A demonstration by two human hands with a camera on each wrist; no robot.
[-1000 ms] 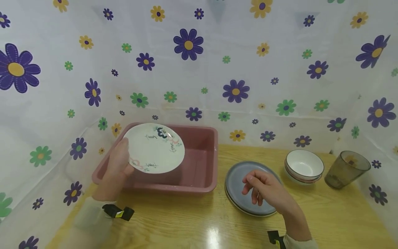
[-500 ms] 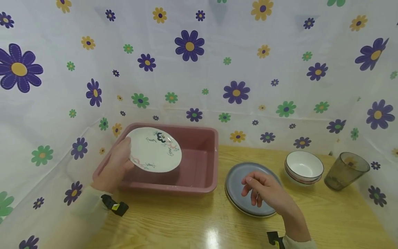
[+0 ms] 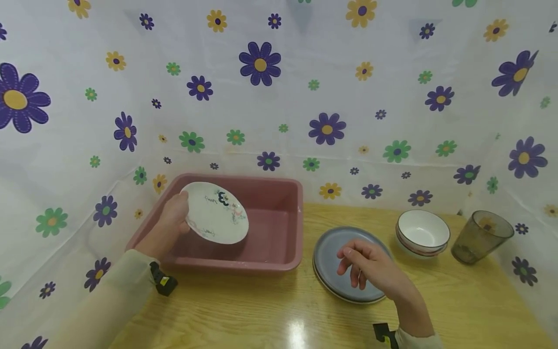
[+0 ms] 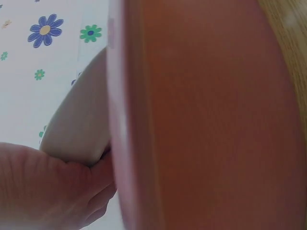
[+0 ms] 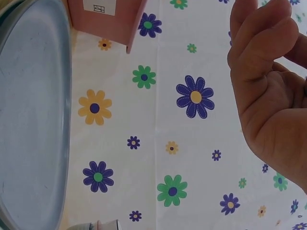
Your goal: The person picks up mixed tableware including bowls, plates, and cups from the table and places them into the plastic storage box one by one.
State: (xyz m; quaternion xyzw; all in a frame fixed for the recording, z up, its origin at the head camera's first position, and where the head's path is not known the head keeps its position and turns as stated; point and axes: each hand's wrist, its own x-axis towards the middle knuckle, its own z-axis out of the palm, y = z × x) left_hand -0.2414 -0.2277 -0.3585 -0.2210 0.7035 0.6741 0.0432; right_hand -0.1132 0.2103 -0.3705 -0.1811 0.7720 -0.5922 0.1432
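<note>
My left hand [image 3: 173,218] grips the left edge of a white plate [image 3: 218,213] with a floral pattern and writing. The plate is tilted over the pink basin [image 3: 279,237], within its rim. In the left wrist view the basin's wall hides part of the plate [image 4: 79,120] and fingers. My right hand [image 3: 375,266] hovers above a stack of plates, the top one a grey-blue plate [image 3: 329,257]. Its fingers are loosely bent and hold nothing; in the right wrist view that hand [image 5: 273,91] is apart from the plates.
Right of the plate stack stand nested bowls [image 3: 423,232], the upper one white with a dark rim. A tinted, see-through cup [image 3: 481,237] leans at the far right. The wooden table [image 3: 244,305] meets a flower-printed sheet [image 3: 279,106] behind and at both sides.
My left hand has lowered the white plate further into the basin and tilted it more. The right hand stays in place over the plate stack.
</note>
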